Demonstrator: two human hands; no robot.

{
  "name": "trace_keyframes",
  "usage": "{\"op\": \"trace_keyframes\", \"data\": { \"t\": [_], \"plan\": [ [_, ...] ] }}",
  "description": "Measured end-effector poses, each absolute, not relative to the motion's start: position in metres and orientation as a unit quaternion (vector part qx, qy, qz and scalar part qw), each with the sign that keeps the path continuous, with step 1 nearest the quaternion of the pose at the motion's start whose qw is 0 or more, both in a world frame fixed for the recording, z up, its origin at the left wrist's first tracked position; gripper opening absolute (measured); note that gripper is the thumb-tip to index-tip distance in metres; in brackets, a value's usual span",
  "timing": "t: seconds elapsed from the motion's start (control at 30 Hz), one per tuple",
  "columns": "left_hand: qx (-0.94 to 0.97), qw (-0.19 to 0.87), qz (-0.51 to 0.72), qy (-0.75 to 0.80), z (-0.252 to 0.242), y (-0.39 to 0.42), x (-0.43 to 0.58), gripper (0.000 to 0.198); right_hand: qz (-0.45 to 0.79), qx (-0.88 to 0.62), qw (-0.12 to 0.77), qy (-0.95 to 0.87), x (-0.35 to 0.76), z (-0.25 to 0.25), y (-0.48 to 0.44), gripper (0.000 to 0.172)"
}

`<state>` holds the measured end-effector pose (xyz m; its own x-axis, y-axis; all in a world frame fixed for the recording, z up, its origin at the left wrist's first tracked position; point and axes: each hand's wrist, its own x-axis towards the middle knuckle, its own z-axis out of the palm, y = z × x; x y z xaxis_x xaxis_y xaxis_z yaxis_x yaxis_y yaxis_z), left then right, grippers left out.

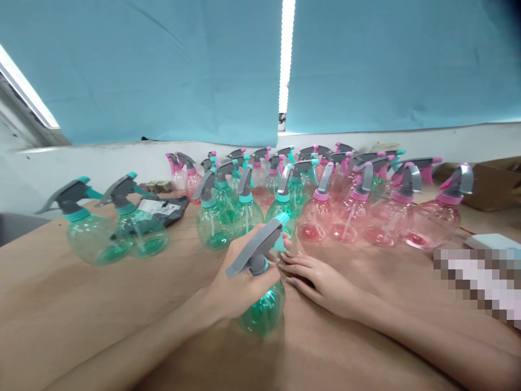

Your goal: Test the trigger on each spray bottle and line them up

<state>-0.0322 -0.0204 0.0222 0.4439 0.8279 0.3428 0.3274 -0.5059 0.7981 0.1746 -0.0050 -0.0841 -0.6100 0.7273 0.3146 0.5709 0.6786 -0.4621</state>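
My left hand (238, 285) is wrapped round a green see-through spray bottle (264, 310) at its neck, just under the grey trigger head (256, 247). The bottle stands on the brown table near its middle. My right hand (313, 277) lies beside it on the right, fingers stretched towards the teal collar and nozzle, fingertips touching or nearly touching the bottle's head. I cannot tell if those fingers pinch anything.
Several green spray bottles (215, 222) and pink spray bottles (350, 217) stand in rows behind. Two green bottles (118, 233) stand apart at the left. A dark packet (166, 209), a cardboard box (488, 184) and a white box (492, 241) lie around. Blue curtains hang behind.
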Motion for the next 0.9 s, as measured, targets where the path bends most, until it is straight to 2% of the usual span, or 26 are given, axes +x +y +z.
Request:
{"op": "trace_keyframes", "data": {
  "t": [0.1,0.2,0.43,0.73,0.9],
  "plan": [
    [0.778,0.318,0.393,0.373,0.025,-0.023,-0.032,0.015,0.164,-0.368,0.249,-0.881,0.174,-0.082,-0.006,0.032],
    [0.775,0.311,0.391,0.387,0.024,-0.024,-0.032,0.013,0.165,-0.37,0.25,-0.879,0.174,-0.08,-0.006,0.032],
    [0.766,0.285,0.399,0.416,0.013,-0.023,-0.029,0.034,0.156,-0.368,0.248,-0.883,0.174,-0.083,-0.005,0.033],
    [0.751,0.276,0.381,0.463,0.014,-0.024,-0.035,0.033,0.116,-0.368,0.248,-0.889,0.17,-0.08,-0.006,0.03],
    [0.746,0.194,0.401,0.496,0.016,-0.03,-0.067,0.034,0.088,-0.396,0.22,-0.887,0.158,-0.066,-0.005,0.024]
  ]
}}
